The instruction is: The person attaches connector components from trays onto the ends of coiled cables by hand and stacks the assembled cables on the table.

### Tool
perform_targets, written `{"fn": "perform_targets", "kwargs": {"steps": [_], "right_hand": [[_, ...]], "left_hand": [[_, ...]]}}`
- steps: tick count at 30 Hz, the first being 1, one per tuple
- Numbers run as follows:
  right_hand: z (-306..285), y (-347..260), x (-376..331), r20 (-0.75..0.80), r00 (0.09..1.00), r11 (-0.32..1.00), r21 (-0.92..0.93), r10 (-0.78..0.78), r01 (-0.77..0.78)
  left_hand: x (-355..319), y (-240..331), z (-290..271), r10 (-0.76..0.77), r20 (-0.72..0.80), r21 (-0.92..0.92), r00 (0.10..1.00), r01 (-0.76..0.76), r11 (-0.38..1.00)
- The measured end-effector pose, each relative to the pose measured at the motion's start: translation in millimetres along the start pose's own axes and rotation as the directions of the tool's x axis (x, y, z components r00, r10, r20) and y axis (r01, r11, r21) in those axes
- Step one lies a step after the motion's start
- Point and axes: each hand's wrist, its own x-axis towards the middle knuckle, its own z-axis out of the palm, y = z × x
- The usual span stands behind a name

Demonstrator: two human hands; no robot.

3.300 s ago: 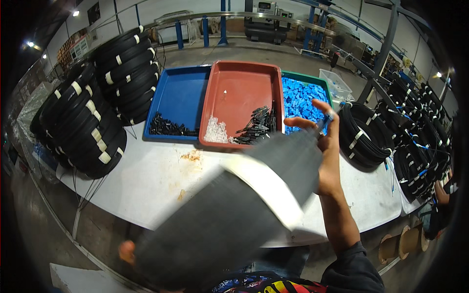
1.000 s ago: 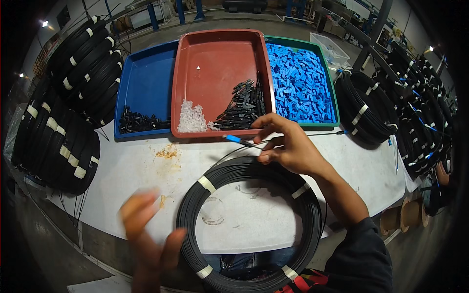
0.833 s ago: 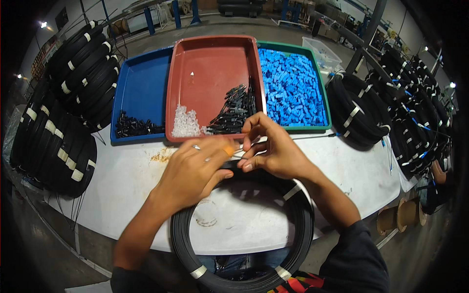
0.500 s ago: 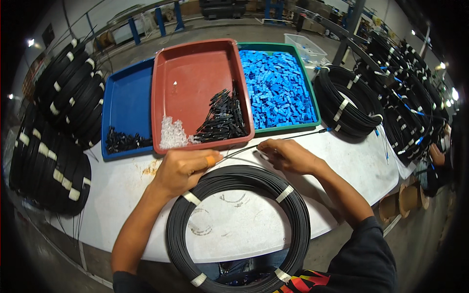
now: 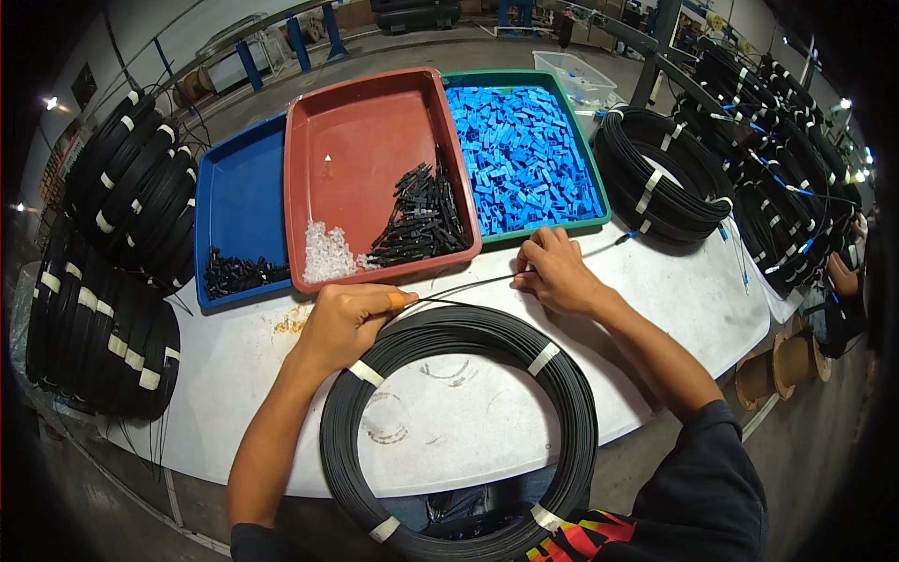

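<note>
A large coil of thin black cable [image 5: 579, 431], bound with white tape bands, leans over the table's near edge against my body. My left hand [image 5: 342, 326], with an orange wrap on one finger, is closed on the loose end of the cable just above the coil's far left side. That black cable [image 5: 470, 285] stretches rightward into my right hand [image 5: 560, 272], whose thumb and fingers pinch it. Past the right hand the cable runs out to a small dark connector [image 5: 624, 239] with a blue tip.
Beyond my hands stand a blue tray [image 5: 245, 178] with small black parts, a red tray [image 5: 361, 122] with clear and black pieces, and a green tray [image 5: 599, 192] full of blue clips. Taped cable coils [image 5: 108, 347] stack at left; another coil [image 5: 655, 192] lies right on the white table [image 5: 674, 309].
My right hand has slid a little rightward along the cable, and its fingers have turned upright around it. The left hand keeps its hold; the view has shifted slightly.
</note>
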Motion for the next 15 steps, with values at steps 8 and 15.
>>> {"fn": "perform_targets", "kwargs": {"steps": [8,15], "right_hand": [[-36,-6,-45,0.114,0.992,0.995,-0.08,0.061,-0.052],[-109,-34,-122,0.586,0.8,0.792,0.424,0.129,-0.439]], "left_hand": [[-2,-1,-10,-0.338,0.302,-0.255,0.891,0.417,0.872],[-32,-1,-21,-0.218,0.435,-0.414,0.874,0.409,0.813]]}}
